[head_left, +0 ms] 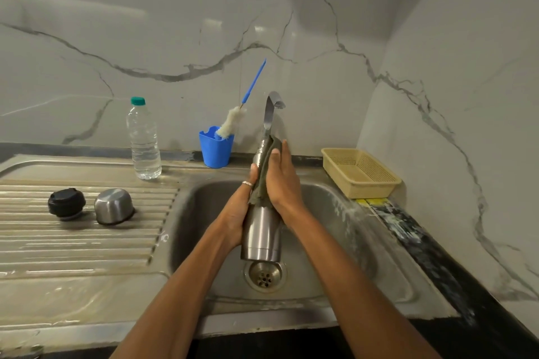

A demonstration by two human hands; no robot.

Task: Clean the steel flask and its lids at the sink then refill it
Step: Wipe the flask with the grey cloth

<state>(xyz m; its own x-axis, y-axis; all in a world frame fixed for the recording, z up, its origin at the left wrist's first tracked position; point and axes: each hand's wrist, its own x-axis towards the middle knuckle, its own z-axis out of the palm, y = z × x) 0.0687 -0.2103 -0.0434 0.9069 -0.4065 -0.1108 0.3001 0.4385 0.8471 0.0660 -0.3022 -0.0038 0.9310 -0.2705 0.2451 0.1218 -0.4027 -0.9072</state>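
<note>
Brushed steel flask [262,233], matt grey scouring cloth [264,172], glossy marble wall [175,23]

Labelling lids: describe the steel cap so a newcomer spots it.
Look at the ribbed drainboard left of the sink basin. Two lids sit side by side there; the steel cap is the one nearer the basin. It is shiny metal, mouth down, while its neighbour is a black stopper.

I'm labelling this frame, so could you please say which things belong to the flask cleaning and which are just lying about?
Job: steel flask, scrub cloth, black lid, steel cap, sink, tap, bottle brush; probably water bottle for refilling.
Lying about: blue cup, beige basket.
</note>
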